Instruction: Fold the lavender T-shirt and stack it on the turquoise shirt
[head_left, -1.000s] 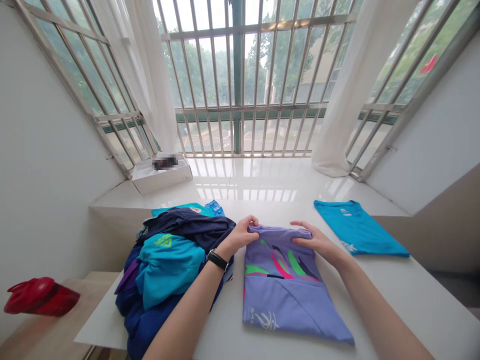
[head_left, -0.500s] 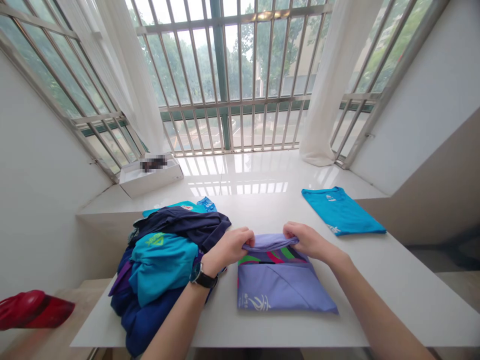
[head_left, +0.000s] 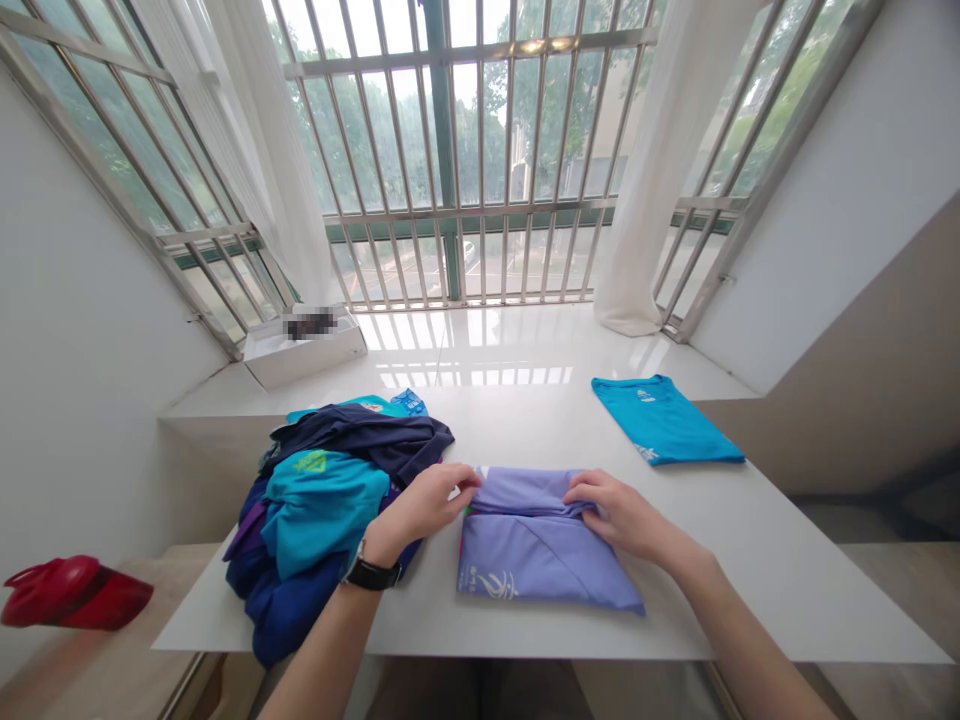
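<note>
The purple shirt (head_left: pixel 536 565) is laid on the white table (head_left: pixel 787 580), between the two hands, and most of its cloth is spread nearer to the body than the fingertips. Its top edge is set from side to side, from the left hand (head_left: pixel 427 508) to the right hand (head_left: pixel 626 515), and it is touched by both, so neither hand can be called nearer. The top left corner seems to be pinched by the bent left fingers. The right part of the top flap is gripped by the right thumb and fingers. It cannot be told which way the shirt is longer, as it is folded almost into a square, with its near right corner pulled out in a point. The shirt is coloured a soft purple. A flap is folded over at the top, a dark line is seen under its edge, and tiny bits of green and pink are shown at the left. A slanted crease is seen lower down, and a white swirly picture is printed near the bottom left corner. A heap of clothes (head_left: pixel 326 495) is piled beside the left arm, and a folded blue T-shirt (head_left: pixel 667 425) is laid farther off to the right
</note>
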